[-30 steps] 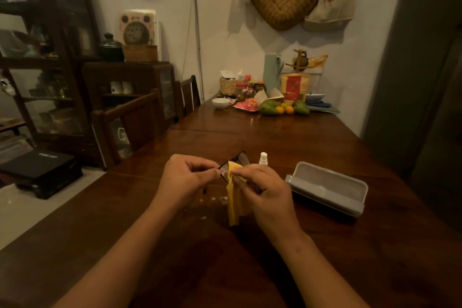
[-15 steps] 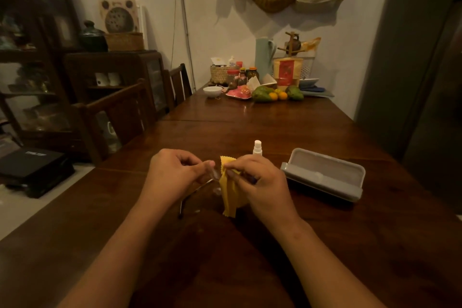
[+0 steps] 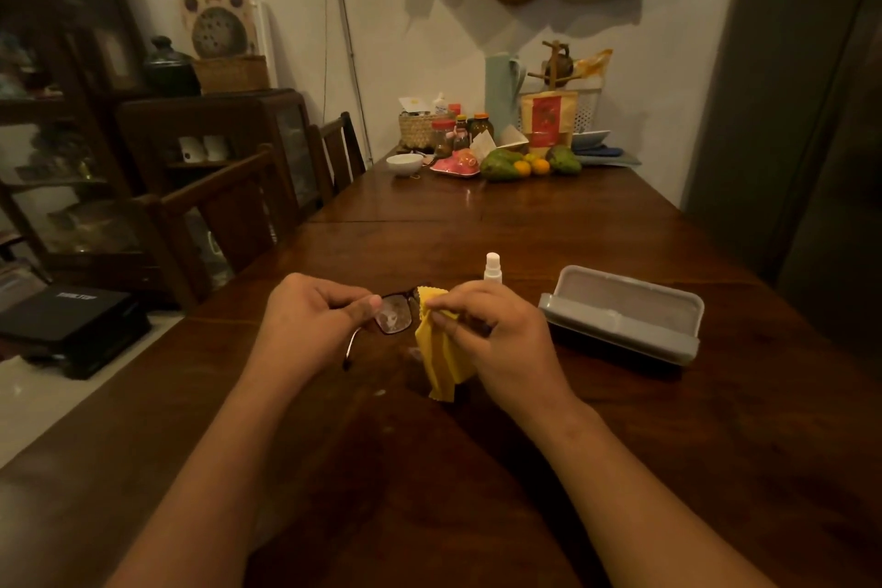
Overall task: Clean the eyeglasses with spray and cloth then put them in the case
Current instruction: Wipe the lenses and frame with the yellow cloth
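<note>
Head cam, dim room. Pinching the eyeglasses (image 3: 393,313) in curled left hand (image 3: 315,315) fingers just above the dark wooden table (image 3: 477,215). Gripping the yellow cloth (image 3: 441,358) with the right hand (image 3: 496,334), probably over the other lens, hard to see. Spray bottle (image 3: 492,266) upright just behind, open case (image 3: 620,315) lying to the right. Chairs (image 3: 224,224) and cabinet (image 3: 215,134) along the left.

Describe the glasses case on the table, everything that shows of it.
The glasses case is a long grey box with rounded corners, hard plastic by the look. It lies open on the wooden table, to the right of the right hand and apart from it. One half stands tilted up at the back, showing a pale lining; the other lies low in front. No glasses show inside. Only the table touches it; the spray bottle stands apart on its left.
</note>
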